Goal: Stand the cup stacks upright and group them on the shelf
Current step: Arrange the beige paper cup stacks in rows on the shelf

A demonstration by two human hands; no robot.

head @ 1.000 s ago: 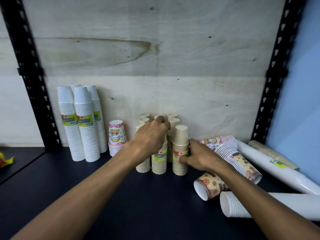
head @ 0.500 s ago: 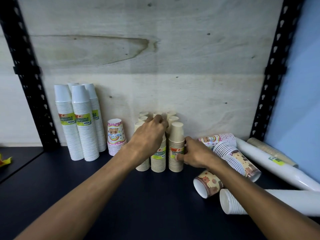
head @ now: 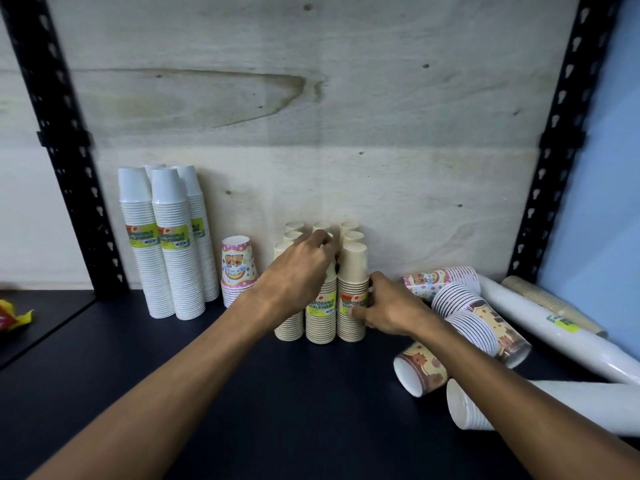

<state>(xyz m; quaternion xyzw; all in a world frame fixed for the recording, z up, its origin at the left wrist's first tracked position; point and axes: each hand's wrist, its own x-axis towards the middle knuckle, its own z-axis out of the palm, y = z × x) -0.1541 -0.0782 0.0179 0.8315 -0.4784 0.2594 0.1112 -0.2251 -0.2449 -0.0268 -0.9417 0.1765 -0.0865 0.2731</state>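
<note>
Gripping the top of the middle front beige cup stack (head: 320, 313), the left hand (head: 299, 275) has fingers curled over it; the right hand (head: 389, 308) pinches the side of the front right beige stack (head: 352, 289) just beside it. All beige stacks stand upright on the dark shelf (head: 242, 393); left of the hands stand white stacks (head: 171, 244), right of them patterned stacks (head: 481, 323) lie tipped.

The dark shelf (head: 294, 393) in front of me carries tall white stacks (head: 166, 251) far left, one patterned stack (head: 239, 271) beside them, beige stacks (head: 320, 313) mid-far, and toppled patterned stacks (head: 481, 323) and white sleeves (head: 561, 341) lying right
</note>
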